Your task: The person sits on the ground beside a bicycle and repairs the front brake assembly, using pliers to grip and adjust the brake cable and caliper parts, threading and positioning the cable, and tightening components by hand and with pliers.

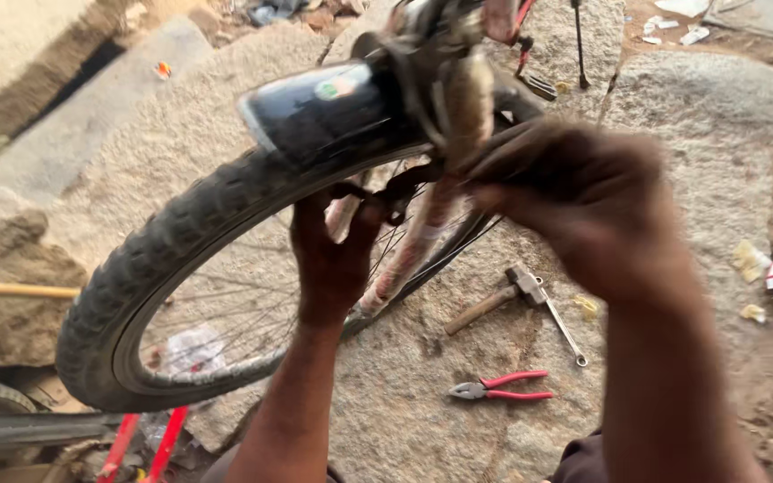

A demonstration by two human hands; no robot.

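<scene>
Head view: left hand (333, 259) pinching brake arm (395, 192), right hand (574, 192) clamped on cable (445, 259); risk of slipping, fingers near spokes (234, 304).

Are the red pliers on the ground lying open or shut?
Open a little: the pliers lie flat on the stone ground with red handles spread apart.

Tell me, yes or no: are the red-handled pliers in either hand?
No. The red-handled pliers lie on the stone ground, apart from both hands working at the bicycle wheel.
</scene>
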